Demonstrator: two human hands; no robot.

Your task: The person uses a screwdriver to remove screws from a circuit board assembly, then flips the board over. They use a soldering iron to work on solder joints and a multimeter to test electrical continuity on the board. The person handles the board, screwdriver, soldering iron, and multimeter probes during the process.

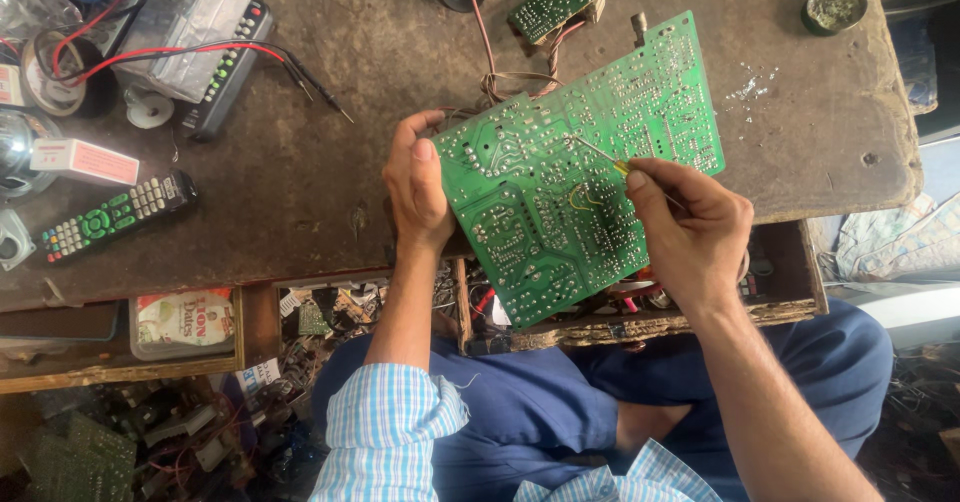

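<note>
While the head camera looks straight down, I log the following at the worn brown wooden workbench [330, 172].

Item 1: large green printed circuit board, solder side up [580, 162], tilted, lying half over the bench's near edge at centre frame. Its lower corner overhangs an open drawer of clutter [780, 262], whose contents I cannot sort out.

Item 2: left hand [418, 187], at 9 o'clock of the board, closed on the board's left edge, thumb on top, fingers curled underneath and out of sight.

Item 3: right hand [690, 232], at 4 o'clock of the board, pinched shut around a thin metal probe with a yellow collar [600, 155]; the tip touches the board near its middle. The handle is buried in the fist, so the tool's kind is unclear.

Item 4: small green circuit board [553, 2], at 12 o'clock, joined by twisted wires that vanish under the large board.

Item 5: round tin of greyish paste [833, 7], at 2 o'clock.

Item 6: two remote controls, one black with green keys [115, 214] at 9 o'clock, one under a clear bag [225, 67] at 10 o'clock.

Item 7: red and black test leads [250, 54], at 10 o'clock, their meter cut off by the frame.

Item 8: blue trousers [520, 412] and checked sleeves, at 6 o'clock, partly cropped.
</note>
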